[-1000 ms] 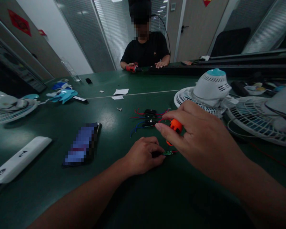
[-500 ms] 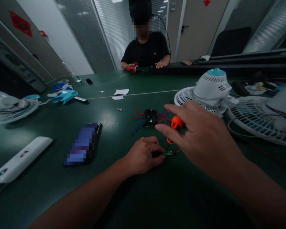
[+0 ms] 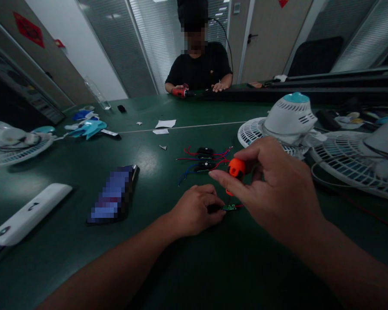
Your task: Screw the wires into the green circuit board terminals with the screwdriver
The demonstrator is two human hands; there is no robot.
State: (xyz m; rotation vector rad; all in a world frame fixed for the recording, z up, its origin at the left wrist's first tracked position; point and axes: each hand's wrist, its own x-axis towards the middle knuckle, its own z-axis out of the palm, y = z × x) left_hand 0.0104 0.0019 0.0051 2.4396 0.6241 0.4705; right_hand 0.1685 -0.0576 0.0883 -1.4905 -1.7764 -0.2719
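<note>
My left hand (image 3: 198,210) rests on the green table, its thumb and fingers pinching the left end of a small green circuit board (image 3: 231,207). A red wire leaves the board's right end and runs behind my other hand. Above the board, my right hand (image 3: 268,181) holds a screwdriver with an orange and black handle (image 3: 236,168) between thumb and fingers. Its thin shaft points down at the board; the tip is too small to make out. Just beyond lie two black modules (image 3: 205,166) with red and blue wires.
A phone (image 3: 113,193) and a white elongated device (image 3: 30,214) lie to the left. White fan parts (image 3: 289,118) stand at the right, with another fan (image 3: 17,142) far left. Paper scraps (image 3: 165,124) are mid-table. Across the table a person (image 3: 198,64) holds a red power tool (image 3: 179,92).
My right fingers have curled in around the screwdriver handle, where the index finger was stretched out and apart before. My left hand stays in place on the board.
</note>
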